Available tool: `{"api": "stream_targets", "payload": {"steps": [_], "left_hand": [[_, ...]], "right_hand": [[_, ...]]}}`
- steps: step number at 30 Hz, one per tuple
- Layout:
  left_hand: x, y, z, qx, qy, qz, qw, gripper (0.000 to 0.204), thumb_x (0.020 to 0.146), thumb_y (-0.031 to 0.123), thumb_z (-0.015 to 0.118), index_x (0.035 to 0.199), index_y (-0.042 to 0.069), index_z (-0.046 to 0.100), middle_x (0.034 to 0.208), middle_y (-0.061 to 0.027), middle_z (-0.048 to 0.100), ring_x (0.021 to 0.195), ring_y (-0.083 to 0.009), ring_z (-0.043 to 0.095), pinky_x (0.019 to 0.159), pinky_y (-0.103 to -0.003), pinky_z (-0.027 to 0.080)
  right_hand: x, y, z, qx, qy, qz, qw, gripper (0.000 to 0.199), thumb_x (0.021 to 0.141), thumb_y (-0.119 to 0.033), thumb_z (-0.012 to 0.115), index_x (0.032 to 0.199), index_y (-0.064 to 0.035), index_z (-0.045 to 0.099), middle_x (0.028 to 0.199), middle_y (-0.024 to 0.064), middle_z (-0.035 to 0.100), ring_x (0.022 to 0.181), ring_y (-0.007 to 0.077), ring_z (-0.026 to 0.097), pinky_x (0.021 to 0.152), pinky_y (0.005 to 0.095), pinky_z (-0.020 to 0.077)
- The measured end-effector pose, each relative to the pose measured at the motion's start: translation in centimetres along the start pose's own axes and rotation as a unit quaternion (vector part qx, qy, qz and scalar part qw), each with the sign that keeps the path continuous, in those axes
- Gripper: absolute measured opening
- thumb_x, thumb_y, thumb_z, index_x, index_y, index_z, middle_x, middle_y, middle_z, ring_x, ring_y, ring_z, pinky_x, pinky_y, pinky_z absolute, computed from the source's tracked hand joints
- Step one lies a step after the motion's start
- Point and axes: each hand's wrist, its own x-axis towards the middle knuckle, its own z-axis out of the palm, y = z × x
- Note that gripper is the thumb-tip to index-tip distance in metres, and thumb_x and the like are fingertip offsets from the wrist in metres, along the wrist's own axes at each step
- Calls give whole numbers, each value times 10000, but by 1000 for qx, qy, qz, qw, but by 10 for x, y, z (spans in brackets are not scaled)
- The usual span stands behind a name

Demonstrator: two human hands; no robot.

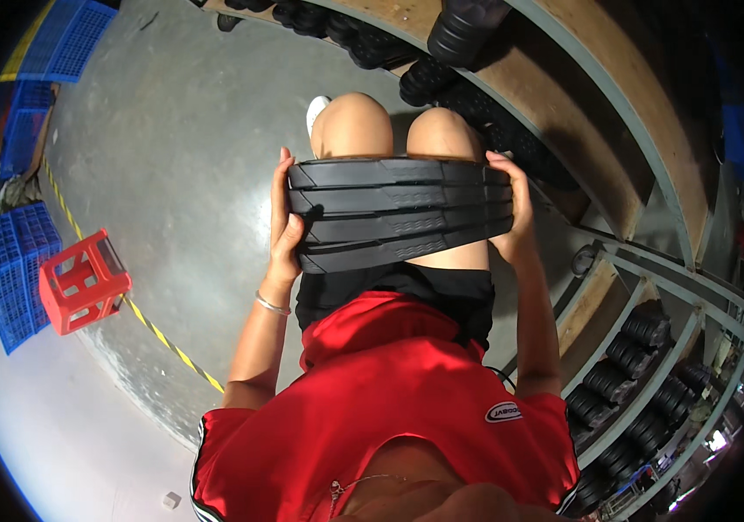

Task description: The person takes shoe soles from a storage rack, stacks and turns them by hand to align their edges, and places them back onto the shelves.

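Resting across both bare knees, a stack of black rubber tyres (pixel 402 213) is gripped at each end, about four treaded bands piled flat, though the exact count is hard to call from this angle. The left hand (pixel 286 228) is pressed flat against the stack's left end, fingers (pixel 283 174) kept together and pointing up along the rubber, with a thin silver bracelet (pixel 272 304) seen at the wrist. The right hand (pixel 516 209) is wrapped round the right end, fingers curled over the top edge, thumb side mostly hidden. A red shirt (pixel 372 409) and black shorts (pixel 398 291) are seen below the stack. More black tyres are lined up on the wooden shelves (pixel 598 130) to the right. Off to the left, a red plastic stool (pixel 83 283) is parked on the grey concrete floor (pixel 189 157) beside blue crates (pixel 11 270) and a yellow-black striped line (pixel 159 335).
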Motion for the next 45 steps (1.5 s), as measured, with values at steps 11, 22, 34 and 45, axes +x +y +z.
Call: {"api": "stream_targets", "payload": {"steps": [11,22,34,45], "left_hand": [[33,18,5,318,48,142,936,768,876,559,517,1418,44,342,1459,-173,334,1369,-373,289,1153,-490,119],[56,108,39,203,-175,206,941,911,499,116,774,1321,49,386,1246,-168,454,1222,-385,394,1066,-473,294],[57,71,91,-180,-206,152,950,983,589,221,878,1363,84,288,1353,-148,380,1334,-282,342,1129,-415,246],[55,56,88,-198,-185,73,960,1013,557,232,898,1362,81,301,1353,-137,391,1318,-271,361,1123,-404,262]], "right_hand": [[9,22,-4,109,32,64,991,800,623,47,745,1332,-55,387,1247,75,491,1154,176,487,1010,315,387],[43,-152,13,69,103,-220,968,834,563,-4,836,1232,-57,342,1144,140,502,995,206,543,904,335,450],[39,-173,24,-41,51,-304,950,825,544,27,861,1161,-91,327,1167,224,516,1015,256,560,899,359,450],[45,-163,30,-15,43,-310,950,877,539,-6,874,1224,-70,330,1177,212,519,1072,282,564,967,398,431]]}}
